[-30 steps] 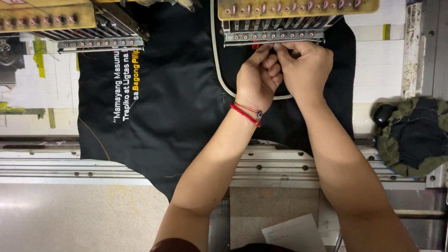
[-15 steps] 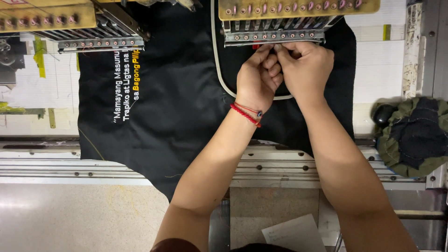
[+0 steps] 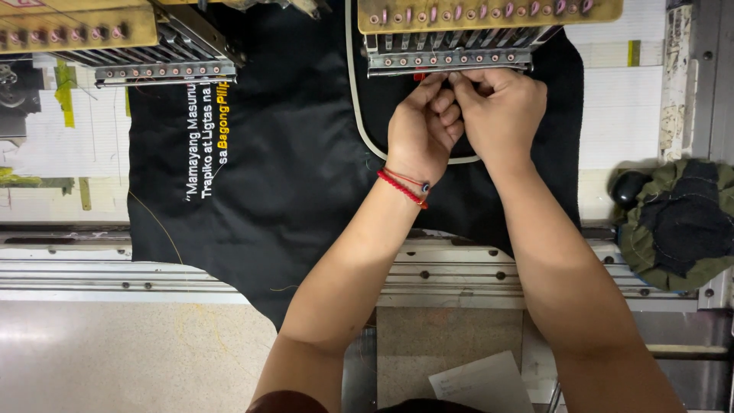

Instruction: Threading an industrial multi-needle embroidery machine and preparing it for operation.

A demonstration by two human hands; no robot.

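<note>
A black garment (image 3: 290, 176) with white and yellow embroidered lettering lies spread over the bed of an embroidery machine, held in a pale oval hoop (image 3: 356, 115). My left hand (image 3: 419, 130), with a red string bracelet at the wrist, and my right hand (image 3: 501, 111) are pressed together just under the needle bar of the right embroidery head (image 3: 459, 46). The fingertips of both hands pinch at something small by the needles, where a bit of red shows. What they pinch is hidden by the fingers.
A second embroidery head (image 3: 115, 46) sits at the upper left. An olive and black cloth bundle (image 3: 677, 222) lies at the right edge. A metal rail (image 3: 153, 271) runs along the machine's front. A sheet of paper (image 3: 482, 382) lies below.
</note>
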